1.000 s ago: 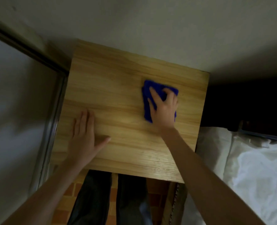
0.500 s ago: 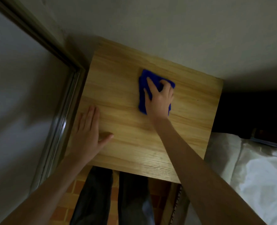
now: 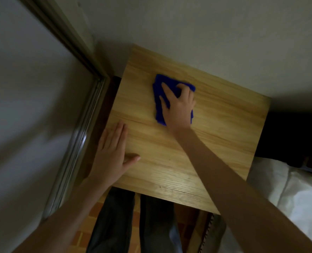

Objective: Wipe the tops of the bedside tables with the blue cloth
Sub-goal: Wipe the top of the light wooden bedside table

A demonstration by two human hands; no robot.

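A light wooden bedside table (image 3: 215,128) stands against the wall below me. The blue cloth (image 3: 158,88) lies on its top near the far edge, left of the middle. My right hand (image 3: 179,108) presses down on the cloth with spread fingers and covers most of it. My left hand (image 3: 111,154) rests flat on the table's near left part, fingers straight and thumb out, holding nothing.
A metal door frame (image 3: 78,136) runs close along the table's left side. A bed with white sheets (image 3: 288,198) is at the right, with a dark gap (image 3: 294,136) behind it. My legs (image 3: 115,216) stand at the table's near edge on a brick-patterned floor (image 3: 96,212).
My right hand has slid the cloth leftward and toward the far edge of the table top. The left hand has stayed flat in the same spot.
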